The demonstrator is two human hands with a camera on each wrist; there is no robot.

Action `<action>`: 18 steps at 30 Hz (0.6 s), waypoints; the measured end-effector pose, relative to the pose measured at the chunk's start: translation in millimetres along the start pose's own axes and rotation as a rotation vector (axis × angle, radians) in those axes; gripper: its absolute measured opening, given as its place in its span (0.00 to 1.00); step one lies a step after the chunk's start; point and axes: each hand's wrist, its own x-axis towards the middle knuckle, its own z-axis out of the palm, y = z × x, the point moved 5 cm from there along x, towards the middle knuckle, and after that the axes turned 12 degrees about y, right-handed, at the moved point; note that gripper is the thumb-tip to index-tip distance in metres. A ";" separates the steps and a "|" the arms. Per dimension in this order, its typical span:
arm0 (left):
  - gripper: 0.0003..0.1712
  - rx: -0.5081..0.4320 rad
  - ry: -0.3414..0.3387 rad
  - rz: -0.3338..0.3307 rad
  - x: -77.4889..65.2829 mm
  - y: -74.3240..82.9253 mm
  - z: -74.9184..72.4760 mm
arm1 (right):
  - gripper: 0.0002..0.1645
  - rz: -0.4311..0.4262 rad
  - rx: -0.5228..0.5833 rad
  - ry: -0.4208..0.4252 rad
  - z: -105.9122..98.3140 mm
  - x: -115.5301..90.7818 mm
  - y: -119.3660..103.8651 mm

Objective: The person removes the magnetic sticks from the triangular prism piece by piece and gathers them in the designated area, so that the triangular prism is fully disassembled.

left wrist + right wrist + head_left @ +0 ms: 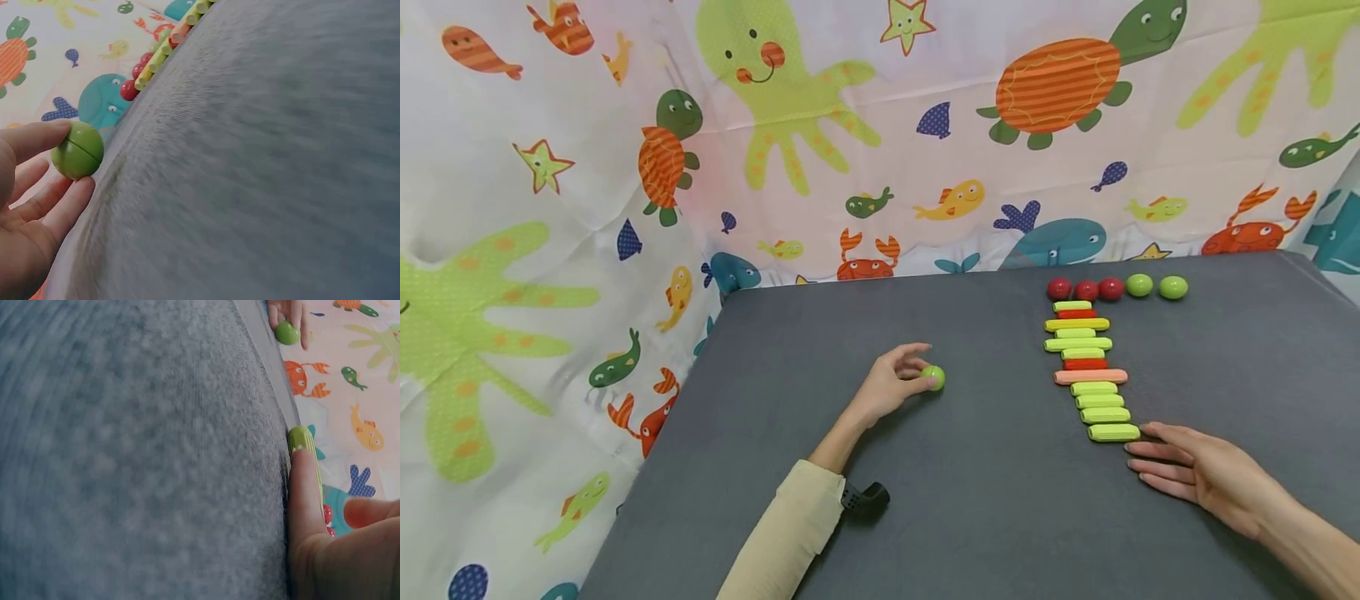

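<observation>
My left hand (889,387) pinches a small green ball (935,378) between thumb and fingertips, over the left-middle of the table. The left wrist view shows a seam line round this ball (78,151). At the right, my right hand (1217,479) has its fingers extended, the fingertips at the right end of the nearest ribbed light-green stick (1113,432). In the right wrist view a finger lies against that green stick (301,436). This stick ends a column of short sticks in light green, yellow, red and a salmon one (1091,377).
Past the column's far end stand several balls in a row, red (1059,289) on the left and green (1173,287) on the right. The dark grey table (970,508) reaches back to a cloth (835,217) printed with sea animals. A black strap piece (867,497) sits by my left wrist.
</observation>
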 end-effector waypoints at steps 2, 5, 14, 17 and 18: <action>0.31 0.033 0.018 0.013 9.2 3.2 3.3 | 0.23 -0.006 -0.005 0.000 -0.6 0.4 0.6; 0.28 0.103 0.057 0.023 20.3 5.8 8.5 | 0.20 -0.020 -0.035 0.010 0.3 -0.2 1.7; 0.25 0.117 0.142 -0.006 60.9 9.4 37.1 | 0.41 -0.042 -0.089 0.050 2.5 -2.5 2.6; 0.24 0.101 0.198 -0.013 76.7 12.7 51.8 | 0.39 -0.044 -0.083 0.061 0.1 -3.6 2.9; 0.23 0.107 0.225 -0.012 81.4 13.6 56.7 | 0.38 -0.042 -0.081 0.067 -0.7 -4.1 3.4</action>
